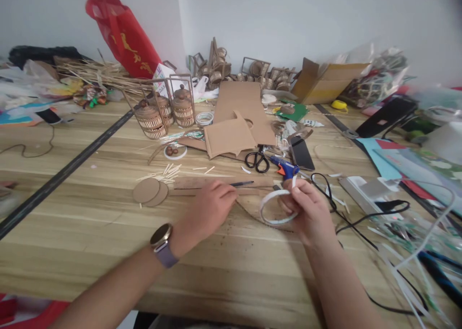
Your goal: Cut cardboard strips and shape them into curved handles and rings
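Observation:
My right hand (308, 206) grips a roll of white tape (265, 216), a thin ring standing on edge, with a short loose end poking up by the thumb. My left hand (212, 206) is closed, its fingertips pinching one end of a narrow corrugated cardboard strip (252, 217) that runs right, beneath the tape roll. Just beyond the left fingers lies a dark pen (242, 183) on long flat cardboard strips (187, 192). Left of that hand are two overlapping cardboard discs (146, 190). What the left palm covers is hidden.
Scissors (257, 160), a blue glue gun (285, 166) and a phone (302, 152) lie beyond my right hand. Cardboard sheets (231, 136) and small lantern-like models (151, 122) stand farther back. Black cables (355, 228) and a power strip (368, 196) spread at right.

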Available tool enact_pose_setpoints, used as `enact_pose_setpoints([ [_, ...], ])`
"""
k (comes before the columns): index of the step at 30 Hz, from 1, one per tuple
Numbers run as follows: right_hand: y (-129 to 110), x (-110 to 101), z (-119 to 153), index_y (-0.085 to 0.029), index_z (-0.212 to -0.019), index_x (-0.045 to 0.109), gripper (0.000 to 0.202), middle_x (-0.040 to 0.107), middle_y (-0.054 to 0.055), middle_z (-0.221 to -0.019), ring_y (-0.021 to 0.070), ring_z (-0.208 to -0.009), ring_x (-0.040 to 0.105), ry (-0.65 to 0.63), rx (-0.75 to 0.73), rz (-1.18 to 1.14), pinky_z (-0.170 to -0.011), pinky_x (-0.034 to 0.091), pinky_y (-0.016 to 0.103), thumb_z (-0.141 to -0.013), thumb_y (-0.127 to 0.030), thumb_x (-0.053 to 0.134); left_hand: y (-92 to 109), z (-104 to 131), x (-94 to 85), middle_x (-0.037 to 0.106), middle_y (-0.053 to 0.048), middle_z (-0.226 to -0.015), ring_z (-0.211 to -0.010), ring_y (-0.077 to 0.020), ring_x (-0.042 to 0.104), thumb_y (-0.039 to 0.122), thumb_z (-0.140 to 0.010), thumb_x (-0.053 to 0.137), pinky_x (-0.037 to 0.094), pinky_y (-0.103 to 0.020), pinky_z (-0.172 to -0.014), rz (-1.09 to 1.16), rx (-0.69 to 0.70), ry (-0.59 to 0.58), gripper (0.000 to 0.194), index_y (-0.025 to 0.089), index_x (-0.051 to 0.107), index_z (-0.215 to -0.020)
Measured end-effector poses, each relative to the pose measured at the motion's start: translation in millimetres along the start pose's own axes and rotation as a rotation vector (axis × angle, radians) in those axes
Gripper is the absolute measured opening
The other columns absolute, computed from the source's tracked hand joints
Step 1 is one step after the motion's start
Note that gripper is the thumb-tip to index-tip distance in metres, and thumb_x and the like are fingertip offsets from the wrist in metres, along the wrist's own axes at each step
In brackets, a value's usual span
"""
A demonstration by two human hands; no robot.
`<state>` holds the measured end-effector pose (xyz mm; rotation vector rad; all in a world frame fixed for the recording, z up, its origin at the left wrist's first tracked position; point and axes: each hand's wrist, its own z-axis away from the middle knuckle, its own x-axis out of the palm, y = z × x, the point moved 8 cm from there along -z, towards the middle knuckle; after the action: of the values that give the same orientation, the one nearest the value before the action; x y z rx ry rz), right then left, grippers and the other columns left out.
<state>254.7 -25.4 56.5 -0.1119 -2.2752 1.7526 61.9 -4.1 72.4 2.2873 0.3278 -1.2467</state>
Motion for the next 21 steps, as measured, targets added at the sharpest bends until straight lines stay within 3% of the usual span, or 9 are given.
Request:
enact_pose_setpoints([
  [3,16.7,18.3,0.5,-0.022,-0.074,0.048,0.032,0.034,-0.008,-0.064,0.0039,-0.043,0.012,-0.217,0.23,-0.242,-0.038,0.014,0.022,-0.078,-0.045,0.071,-0.7,-10.6,39.9,0.068,-0.011,-0.113,-0.111,-0.0263,0.056,0.011,-0.095,0.054,0.048,-0.041,-0.09,-0.331,0.113,-0.247,0.015,0.011,0.068,-0.101],
  [6,30.7,34.5,8.4,-0.022,-0.072,0.045,0.033,0.029,-0.01,-0.062,0.0041,-0.043,0.01,-0.355,0.386,-0.342,-0.037,0.012,0.02,-0.079,-0.044,0.069,0.0,-14.3,56.9,0.069,-0.009,-0.096,-0.098,-0.0246,0.058,0.01,-0.095,0.055,0.047,-0.039,-0.085,-0.426,0.154,-0.339,0.015,0.012,0.069,-0.089],
  [10,42.6,47.9,18.1,-0.022,-0.07,0.044,0.032,0.026,-0.01,-0.058,0.0046,-0.043,0.01,-0.46,0.474,-0.35,-0.037,0.011,0.02,-0.079,-0.041,0.067,10.3,1.4,48.3,0.067,-0.009,-0.085,-0.088,-0.0238,0.058,0.008,-0.094,0.053,0.045,-0.037,-0.077,-0.453,0.176,-0.343,0.018,0.013,0.068,-0.085],
  [14,44.4,56.9,27.4,-0.022,-0.066,0.041,0.037,0.026,-0.01,-0.057,0.0046,-0.042,0.011,-0.545,0.541,-0.4,-0.036,0.01,0.02,-0.075,-0.044,0.069,21.8,41.1,27.1,0.065,-0.009,-0.083,-0.08,-0.0237,0.057,0.007,-0.091,0.054,0.043,-0.035,-0.066,-0.533,0.134,-0.286,0.014,0.013,0.067,-0.09],
  [18,46.2,66.8,36.8,-0.023,-0.065,0.037,0.04,0.026,-0.01,-0.057,0.0048,-0.042,0.012,-0.606,0.612,-0.46,-0.036,0.012,0.02,-0.075,-0.045,0.069,29.9,78.6,17.1,0.065,-0.007,-0.087,-0.079,-0.023,0.056,0.008,-0.089,0.058,0.046,-0.035,-0.066,-0.511,0.05,-0.265,0.014,0.013,0.066,-0.098],
  [21,53.0,77.6,45.6,-0.022,-0.066,0.041,0.036,0.029,-0.01,-0.057,0.0046,-0.041,0.015,-0.66,0.681,-0.471,-0.037,0.014,0.02,-0.075,-0.041,0.07,31.2,92.7,17.8,0.066,-0.008,-0.092,-0.081,-0.0226,0.057,0.009,-0.09,0.057,0.048,-0.035,-0.07,-0.512,-0.009,-0.255,0.015,0.014,0.066,-0.1],
])
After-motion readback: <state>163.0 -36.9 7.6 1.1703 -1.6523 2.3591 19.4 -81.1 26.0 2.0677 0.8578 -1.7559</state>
